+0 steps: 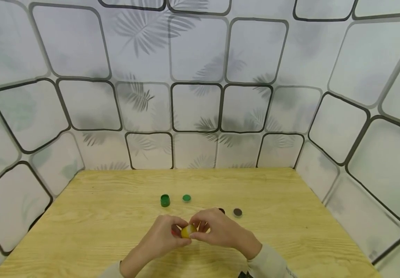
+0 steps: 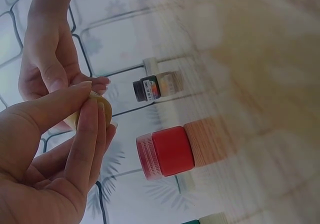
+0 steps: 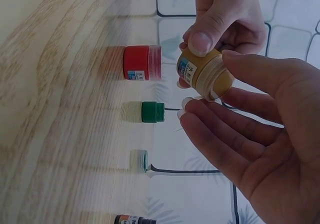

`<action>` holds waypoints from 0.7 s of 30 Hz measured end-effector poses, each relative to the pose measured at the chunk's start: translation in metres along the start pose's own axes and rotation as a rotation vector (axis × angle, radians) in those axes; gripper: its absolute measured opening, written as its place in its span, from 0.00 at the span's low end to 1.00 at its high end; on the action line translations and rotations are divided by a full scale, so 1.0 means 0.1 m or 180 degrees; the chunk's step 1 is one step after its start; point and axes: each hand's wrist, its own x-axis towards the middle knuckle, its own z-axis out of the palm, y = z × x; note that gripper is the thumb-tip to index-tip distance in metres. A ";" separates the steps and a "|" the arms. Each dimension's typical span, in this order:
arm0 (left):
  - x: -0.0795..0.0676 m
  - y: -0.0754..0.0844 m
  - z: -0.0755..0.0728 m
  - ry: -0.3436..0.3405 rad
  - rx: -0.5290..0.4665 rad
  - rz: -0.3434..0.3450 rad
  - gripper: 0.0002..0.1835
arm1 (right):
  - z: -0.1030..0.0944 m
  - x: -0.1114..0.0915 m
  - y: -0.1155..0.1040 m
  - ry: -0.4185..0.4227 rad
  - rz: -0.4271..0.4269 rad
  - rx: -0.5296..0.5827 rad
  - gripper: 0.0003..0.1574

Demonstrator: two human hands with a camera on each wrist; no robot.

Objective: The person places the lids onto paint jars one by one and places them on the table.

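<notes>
A small yellow paint jar [image 3: 191, 69] is held tilted between both hands, over the table's near part. My left hand [image 1: 161, 235] grips the jar's body, thumb across its side by the label. My right hand [image 1: 220, 227] pinches the clear ridged lid [image 3: 209, 77] with thumb and fingers; the other fingers spread out below it in the right wrist view. Just past the left hand stands a red paint jar [image 2: 172, 150] with its clear lid on, mostly covered by that hand in the head view.
Farther back, an uncapped green jar [image 1: 165, 200] stands left of its green lid [image 1: 186, 198]. A dark-capped labelled jar [image 2: 146, 89] stands beyond the right hand, beside a round dark lid [image 1: 237, 212]. Patterned cloth walls [image 1: 196, 108] close off the table's back and sides.
</notes>
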 end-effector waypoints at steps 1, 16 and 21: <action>0.00 0.00 0.00 0.0004 -0.0002 -0.0005 0.15 | 0.00 0.00 0.00 0.0004 0.0008 0.0006 0.15; 0.00 -0.01 -0.03 0.0044 -0.0041 -0.0010 0.13 | -0.02 -0.02 0.00 0.0164 -0.0421 -0.0011 0.16; 0.00 -0.01 -0.02 0.0045 -0.0032 -0.0011 0.13 | -0.02 -0.02 -0.01 0.0156 -0.0432 -0.0006 0.14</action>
